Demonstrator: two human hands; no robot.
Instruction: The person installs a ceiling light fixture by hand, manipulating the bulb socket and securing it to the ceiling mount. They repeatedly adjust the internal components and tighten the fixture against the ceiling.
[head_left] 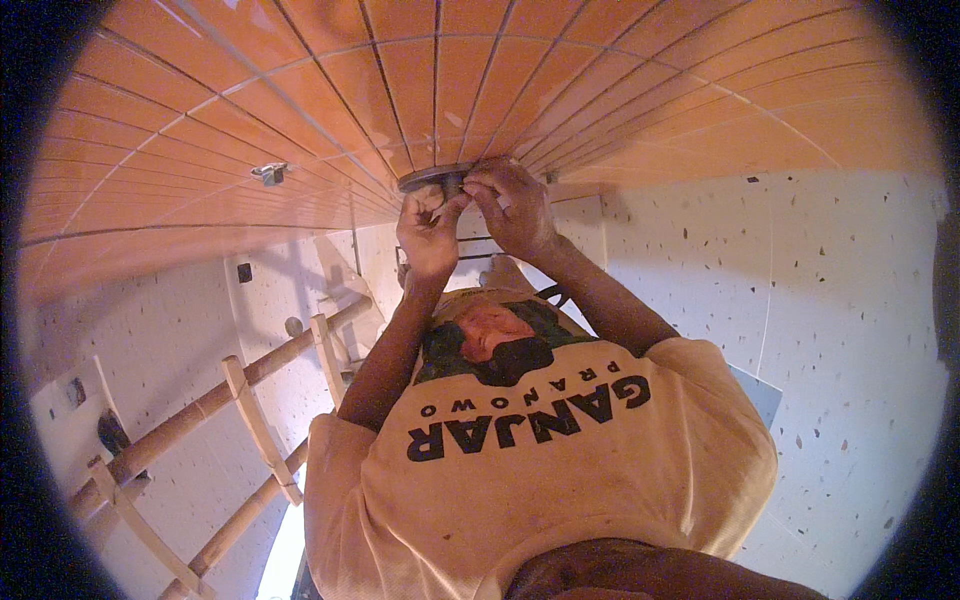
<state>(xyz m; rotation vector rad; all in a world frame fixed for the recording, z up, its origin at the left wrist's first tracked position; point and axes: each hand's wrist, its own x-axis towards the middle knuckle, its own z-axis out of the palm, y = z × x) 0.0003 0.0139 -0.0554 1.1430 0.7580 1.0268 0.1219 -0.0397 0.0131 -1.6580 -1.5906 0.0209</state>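
Note:
Both my arms reach up from my cream printed T-shirt (540,470) to a dark round fitting (428,178) set against the orange panelled surface (420,80). My left hand (430,235) pinches the fitting's lower edge with thumb and fingers. My right hand (515,210) is beside it, fingers curled onto the fitting's right side, so that part of it is hidden. The two hands touch at the fingertips under the fitting.
A bamboo ladder (250,385) slants across the lower left. A small metal bracket (268,172) sits on the orange panels to the left. White speckled tiled walls (800,300) surround the space. A thin dark cable (556,295) hangs behind my right forearm.

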